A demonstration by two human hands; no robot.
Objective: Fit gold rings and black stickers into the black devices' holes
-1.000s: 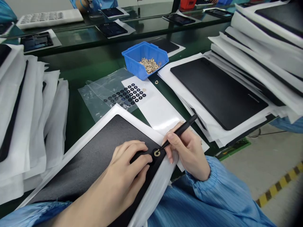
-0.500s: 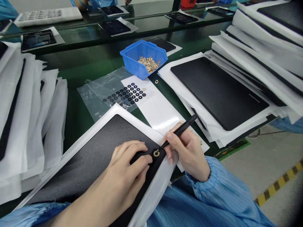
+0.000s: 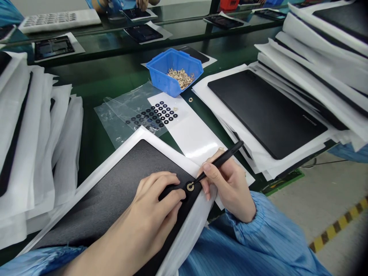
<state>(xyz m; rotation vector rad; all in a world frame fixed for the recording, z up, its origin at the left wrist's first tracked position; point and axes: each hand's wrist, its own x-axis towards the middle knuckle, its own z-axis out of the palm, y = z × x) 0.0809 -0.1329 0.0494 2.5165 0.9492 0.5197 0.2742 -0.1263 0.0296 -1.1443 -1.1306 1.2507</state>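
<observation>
My right hand (image 3: 230,184) is closed on a black pen-shaped tool (image 3: 222,160), pinched between thumb and fingers, with its tip at a tan ring (image 3: 190,186). The ring sits on a round black patch at the edge of a black laptop lid (image 3: 109,188). My left hand (image 3: 155,207) grips nothing: its fingers lie together, pressed on the lid just beside the ring. The lid rests in white wrap (image 3: 100,168) on a green bench (image 3: 94,92). Ahead, a blue plastic bin (image 3: 161,71) holds more tan rings (image 3: 181,78), and black rings (image 3: 158,117) sit in rows on a white sheet (image 3: 189,142) beside a clear bag (image 3: 120,115). On a stacked lid (image 3: 264,115) to my right, small printed lettering (image 3: 309,120) is too blurred to read.
</observation>
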